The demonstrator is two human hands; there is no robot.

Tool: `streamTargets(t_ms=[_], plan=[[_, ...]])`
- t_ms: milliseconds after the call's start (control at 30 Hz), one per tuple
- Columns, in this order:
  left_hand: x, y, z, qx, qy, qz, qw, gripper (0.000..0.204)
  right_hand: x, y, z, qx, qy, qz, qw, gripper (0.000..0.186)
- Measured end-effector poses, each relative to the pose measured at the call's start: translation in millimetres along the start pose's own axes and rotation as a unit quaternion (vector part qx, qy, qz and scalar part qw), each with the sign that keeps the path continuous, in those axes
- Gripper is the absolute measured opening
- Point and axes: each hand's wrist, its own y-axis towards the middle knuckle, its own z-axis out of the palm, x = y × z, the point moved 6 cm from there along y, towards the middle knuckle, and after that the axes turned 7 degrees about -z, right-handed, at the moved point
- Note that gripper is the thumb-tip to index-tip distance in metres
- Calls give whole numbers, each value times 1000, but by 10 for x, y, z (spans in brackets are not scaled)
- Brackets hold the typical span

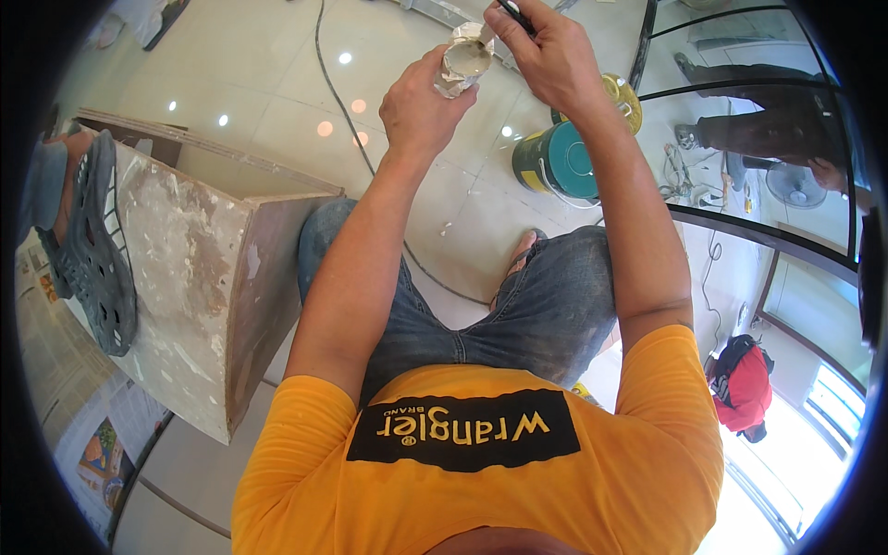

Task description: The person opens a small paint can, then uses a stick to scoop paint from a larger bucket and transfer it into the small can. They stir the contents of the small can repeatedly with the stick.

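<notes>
- Head view, looking straight down a seated person in an orange shirt (481, 481) and blue jeans (518, 314); two bare forearms reach up toward twelve o'clock.
- Left hand (421, 106), near twelve o'clock, has its fingers curled tight around one small crumpled cup (465, 61), silvery and foil-like, filled with pale grey paste; the cup sits at the very top centre, above the floor.
- Right hand (546, 55), just at one o'clock of the cup, pinches one thin dark-handled tool (511, 13) between closed fingers; its pale tip dips into the cup's mouth.
- One round paint can (558, 159), green with a teal lid, stands on the floor at two o'clock, under the right forearm; a second, yellowish tin (622, 97) shows just behind it.
- One wooden box (199, 277), plaster-smeared and rough, lies at nine o'clock; one grey slotted sandal (92, 245) rests on it.
- One black cable (347, 129) snakes over glossy cream floor tiles (250, 65).
- One red bag (745, 388) at four o'clock; another person's dark trouser legs (768, 125) at two o'clock, behind curved black rails (768, 236).
</notes>
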Motion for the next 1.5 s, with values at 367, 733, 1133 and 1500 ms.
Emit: streamTargets(t_ms=[367,733,1133,1500], plan=[[-4,1,-20,-5,8,-3,1000,61,13,9,13,36,-28,-23,999,26],[-3,-1,-23,-13,12,10,1000,60,40,0,7,20,0,-28,999,26],[-15,-6,-12,-10,9,6,1000,62,-8,29,-16,36,-43,-5,998,26],[-11,9,-31,-21,13,1,1000,61,-8,21,-1,35,-14,-11,999,23]])
